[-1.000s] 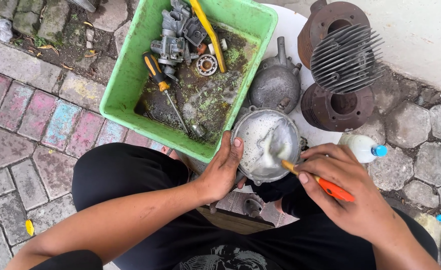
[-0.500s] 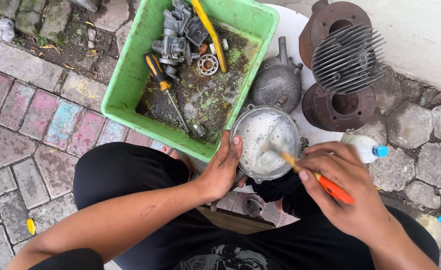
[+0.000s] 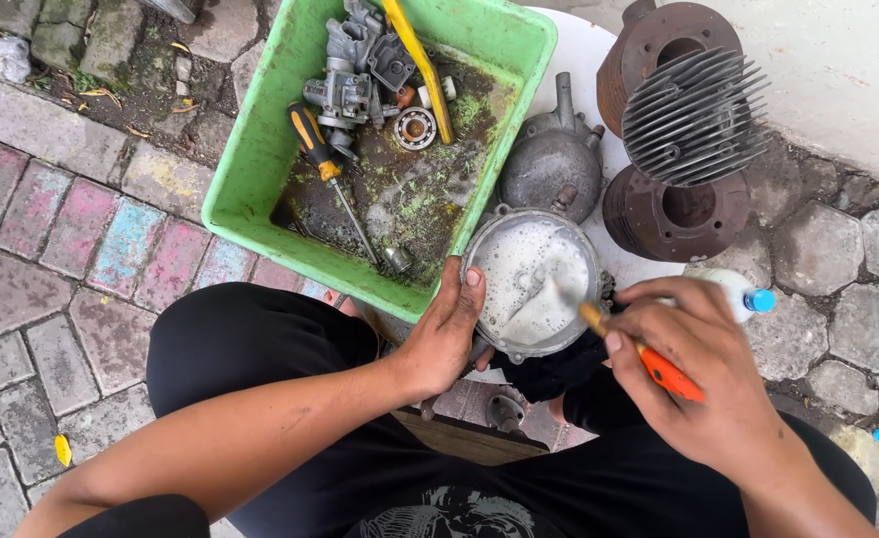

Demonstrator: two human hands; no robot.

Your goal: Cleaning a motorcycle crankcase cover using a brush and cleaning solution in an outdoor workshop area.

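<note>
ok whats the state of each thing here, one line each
left hand: gripping the rim of the round metal cover
right hand: closed on the brush
round metal cover: open side up, full of white foam
brush: bristle end down in the foam
green tub: grimy, holds dirty liquid and parts
screwdriver: lying in the tub
finned cylinder: rusty, standing beside the tub
plastic bottle: lying down, blue cap on

We see the green plastic tub [image 3: 250,169] ahead on the paving, with a yellow-handled screwdriver [image 3: 325,169], a grey metal carburettor [image 3: 345,85] and a steel ball bearing [image 3: 416,129] inside it. Right of the tub lies a grey domed metal cover [image 3: 556,159]; further right stand two rusty finned cylinders [image 3: 684,120]. Nearer us sits the round foam-filled metal casing [image 3: 531,284], between our left hand [image 3: 444,334] and right hand [image 3: 704,384].
</note>
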